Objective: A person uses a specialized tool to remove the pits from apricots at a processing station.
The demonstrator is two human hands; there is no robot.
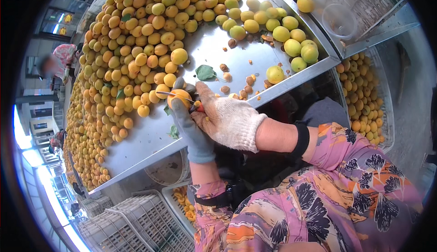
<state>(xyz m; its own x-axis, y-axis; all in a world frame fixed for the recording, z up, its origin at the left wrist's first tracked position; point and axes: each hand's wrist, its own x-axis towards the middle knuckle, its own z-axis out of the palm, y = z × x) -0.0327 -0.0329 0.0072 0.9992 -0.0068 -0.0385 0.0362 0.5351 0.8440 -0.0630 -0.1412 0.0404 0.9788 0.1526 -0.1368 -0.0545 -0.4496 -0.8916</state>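
My left hand, in a grey-blue knit glove, holds a ripe apricot above the front edge of the metal table. In a soiled white knit glove, my right hand grips a small knife by its red handle. Its blade lies across the apricot; how deep it cuts, I cannot tell. Just beyond my hands a broad heap of apricots covers the far side of the table. A green leaf and several loose apricot stones lie to the right of the held fruit.
Greener apricots line the table's right raised rim. A clear plastic tub stands beyond it. At lower right is a crate of whole apricots; at lower left, stacked plastic crates and cut apricots. Another person bends at far left.
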